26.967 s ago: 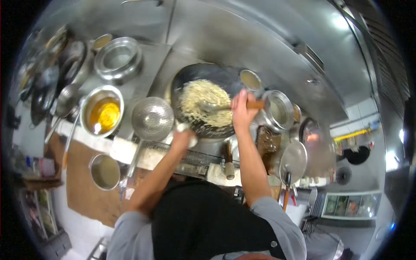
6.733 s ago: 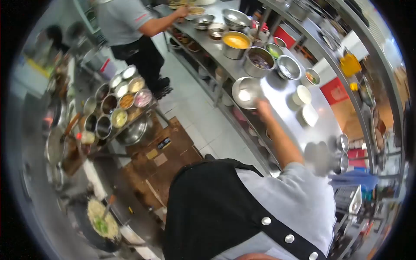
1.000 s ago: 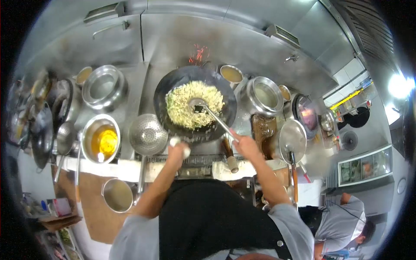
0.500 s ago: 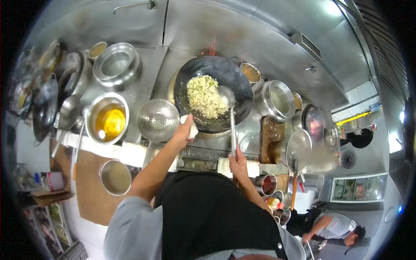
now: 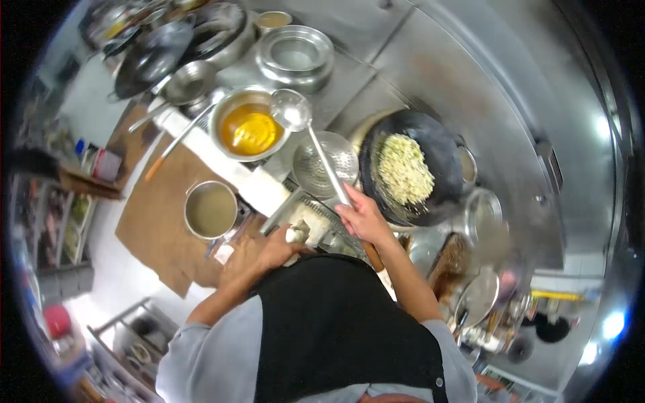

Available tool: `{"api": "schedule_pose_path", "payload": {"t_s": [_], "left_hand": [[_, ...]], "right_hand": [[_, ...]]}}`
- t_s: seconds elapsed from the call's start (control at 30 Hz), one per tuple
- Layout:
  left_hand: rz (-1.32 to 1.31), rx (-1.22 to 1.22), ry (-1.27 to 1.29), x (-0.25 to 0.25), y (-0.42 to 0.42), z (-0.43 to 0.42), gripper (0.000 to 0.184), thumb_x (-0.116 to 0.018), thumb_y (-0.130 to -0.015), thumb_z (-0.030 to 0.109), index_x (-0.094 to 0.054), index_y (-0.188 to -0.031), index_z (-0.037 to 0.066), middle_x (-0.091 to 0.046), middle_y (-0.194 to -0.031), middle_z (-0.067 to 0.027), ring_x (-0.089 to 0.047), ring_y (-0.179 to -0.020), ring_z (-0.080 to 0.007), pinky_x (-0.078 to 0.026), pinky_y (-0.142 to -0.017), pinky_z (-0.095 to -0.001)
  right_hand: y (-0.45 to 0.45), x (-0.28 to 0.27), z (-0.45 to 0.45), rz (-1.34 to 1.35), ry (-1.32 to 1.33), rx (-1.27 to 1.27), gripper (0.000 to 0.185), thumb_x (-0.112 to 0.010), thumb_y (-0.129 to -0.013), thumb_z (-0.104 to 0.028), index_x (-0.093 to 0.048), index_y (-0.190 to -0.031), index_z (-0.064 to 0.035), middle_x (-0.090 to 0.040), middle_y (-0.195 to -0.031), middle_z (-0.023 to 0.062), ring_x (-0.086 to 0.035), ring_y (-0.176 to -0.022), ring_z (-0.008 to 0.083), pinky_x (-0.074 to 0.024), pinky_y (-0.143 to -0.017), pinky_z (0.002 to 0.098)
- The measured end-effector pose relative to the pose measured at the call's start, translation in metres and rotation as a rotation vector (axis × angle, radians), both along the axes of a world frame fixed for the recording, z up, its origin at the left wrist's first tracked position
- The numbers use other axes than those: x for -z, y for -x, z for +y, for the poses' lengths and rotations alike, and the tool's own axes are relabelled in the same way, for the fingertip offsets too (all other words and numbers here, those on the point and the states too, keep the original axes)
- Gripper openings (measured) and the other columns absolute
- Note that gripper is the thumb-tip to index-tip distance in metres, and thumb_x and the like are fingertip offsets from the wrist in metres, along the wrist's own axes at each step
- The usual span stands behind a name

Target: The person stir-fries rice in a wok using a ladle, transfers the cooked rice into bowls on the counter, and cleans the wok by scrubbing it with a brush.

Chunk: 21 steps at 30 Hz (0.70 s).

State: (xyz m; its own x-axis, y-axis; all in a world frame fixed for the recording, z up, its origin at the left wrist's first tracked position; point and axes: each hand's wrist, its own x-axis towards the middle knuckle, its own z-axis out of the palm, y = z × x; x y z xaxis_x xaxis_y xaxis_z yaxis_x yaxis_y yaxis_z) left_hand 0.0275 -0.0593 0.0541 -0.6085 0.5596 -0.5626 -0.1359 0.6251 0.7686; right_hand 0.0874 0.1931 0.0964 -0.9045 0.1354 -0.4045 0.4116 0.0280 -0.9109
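Note:
My right hand (image 5: 363, 213) is closed round the long handle of a metal ladle (image 5: 324, 156). The ladle's bowl hangs at the right rim of a metal bowl (image 5: 218, 134) holding yellow oil (image 5: 252, 131). Whether the two touch I cannot tell. Near my apron, my left hand (image 5: 279, 247) grips a bunched white cloth (image 5: 297, 233). To the right, a black wok (image 5: 450, 154) holds a heap of pale, chopped food with green bits (image 5: 406, 169), and neither hand is on the wok. A perforated metal strainer (image 5: 326, 164) lies between the oil bowl and the wok.
A pot of cloudy liquid (image 5: 211, 209) stands on the brown board (image 5: 151, 221) at left. Behind the oil are a lidded-looking metal pot (image 5: 295, 57) and stacked pans (image 5: 154, 50). A brown block-shaped thing (image 5: 449, 258) and a round lid (image 5: 478, 295) lie at right.
The view has turned left. My right hand has lifted the ladle out of the wok and swung it left to the oil bowl. My left hand has left the wok's rim, still holding the cloth.

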Motion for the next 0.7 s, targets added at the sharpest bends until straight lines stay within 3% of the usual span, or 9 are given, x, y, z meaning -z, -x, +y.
{"api": "schedule_pose_path", "payload": {"t_s": [0.03, 0.1, 0.33, 0.37, 0.53, 0.57, 0.67, 0.7], "left_hand": [[0.000, -0.021, 0.027, -0.013, 0.001, -0.007, 0.064, -0.081, -0.082, 0.035, -0.060, -0.138, 0.013, -0.068, -0.128, -0.0223, -0.068, -0.111, -0.0389, -0.049, -0.102, -0.0449], [0.025, -0.039, -0.004, 0.010, 0.001, -0.023, 0.066, -0.082, -0.081, 0.035, -0.060, -0.138, 0.014, -0.068, -0.129, -0.0218, -0.067, -0.114, -0.0383, -0.050, -0.101, -0.0451], [0.252, -0.347, 0.008, 0.071, -0.023, -0.101, 0.073, -0.086, -0.073, 0.022, -0.058, -0.138, 0.004, -0.067, -0.128, -0.0211, -0.062, -0.122, -0.0353, -0.048, -0.106, -0.0401], [0.276, -0.395, 0.003, 0.091, -0.030, -0.112, 0.074, -0.086, -0.073, 0.021, -0.057, -0.139, 0.004, -0.067, -0.128, -0.0216, -0.062, -0.122, -0.0361, -0.048, -0.106, -0.0401], [0.120, -0.602, -0.002, 0.081, -0.037, -0.141, 0.075, -0.083, -0.075, 0.021, -0.053, -0.141, 0.001, -0.063, -0.130, -0.0266, -0.061, -0.123, -0.0412, -0.047, -0.107, -0.0432], [0.297, -0.578, -0.015, 0.132, -0.049, -0.147, 0.078, -0.082, -0.076, 0.023, -0.051, -0.144, 0.003, -0.065, -0.126, -0.0275, -0.063, -0.118, -0.0418, -0.049, -0.102, -0.0458], [0.356, -0.410, 0.105, 0.121, -0.051, -0.141, 0.080, -0.082, -0.077, 0.027, -0.048, -0.145, 0.004, -0.068, -0.117, -0.0283, -0.066, -0.110, -0.0434, -0.051, -0.096, -0.0484], [0.317, -0.410, 0.111, 0.118, -0.052, -0.138, 0.075, -0.081, -0.076, 0.028, -0.051, -0.140, 0.003, -0.069, -0.112, -0.0289, -0.066, -0.107, -0.0449, -0.051, -0.093, -0.0498]], "right_hand": [[0.022, 0.009, -0.011, 0.015, 0.032, -0.051, 0.070, -0.064, -0.099, -0.012, -0.032, -0.161, -0.0136, -0.054, -0.071, -0.0022, -0.049, -0.052, 0.0071, -0.0409, -0.045, 0.0231], [0.065, 0.021, -0.030, -0.060, -0.044, -0.103, 0.068, -0.062, -0.100, -0.010, -0.033, -0.161, -0.0127, -0.051, -0.069, -0.0022, -0.048, -0.050, 0.0078, -0.0411, -0.045, 0.0243], [0.129, 0.081, -0.040, -0.135, -0.125, -0.149, 0.065, -0.066, -0.098, -0.015, -0.040, -0.157, -0.0098, -0.053, -0.068, -0.0011, -0.049, -0.049, 0.0092, -0.0431, -0.044, 0.0261], [0.132, 0.086, -0.041, -0.135, -0.122, -0.155, 0.063, -0.062, -0.100, -0.010, -0.038, -0.158, -0.0101, -0.051, -0.066, -0.0023, -0.047, -0.047, 0.0085, -0.0406, -0.042, 0.0260], [0.124, 0.055, -0.069, -0.083, -0.105, -0.158, 0.065, -0.063, -0.099, -0.013, -0.038, -0.159, -0.0092, -0.054, -0.068, -0.0015, -0.050, -0.050, 0.0087, -0.0430, -0.046, 0.0260], [0.118, 0.047, -0.080, -0.079, -0.093, -0.188, 0.065, -0.063, -0.098, -0.013, -0.038, -0.158, -0.0100, -0.053, -0.068, -0.0016, -0.050, -0.050, 0.0088, -0.0431, -0.046, 0.0258], [0.117, 0.039, -0.110, -0.097, -0.066, -0.394, 0.063, -0.062, -0.098, -0.012, -0.040, -0.158, -0.0108, -0.053, -0.068, -0.0013, -0.050, -0.051, 0.0090, -0.0436, -0.046, 0.0260], [0.117, 0.042, -0.120, -0.107, -0.057, -0.478, 0.063, -0.062, -0.098, -0.012, -0.040, -0.158, -0.0108, -0.054, -0.068, -0.0011, -0.050, -0.051, 0.0091, -0.0438, -0.046, 0.0262]]}}
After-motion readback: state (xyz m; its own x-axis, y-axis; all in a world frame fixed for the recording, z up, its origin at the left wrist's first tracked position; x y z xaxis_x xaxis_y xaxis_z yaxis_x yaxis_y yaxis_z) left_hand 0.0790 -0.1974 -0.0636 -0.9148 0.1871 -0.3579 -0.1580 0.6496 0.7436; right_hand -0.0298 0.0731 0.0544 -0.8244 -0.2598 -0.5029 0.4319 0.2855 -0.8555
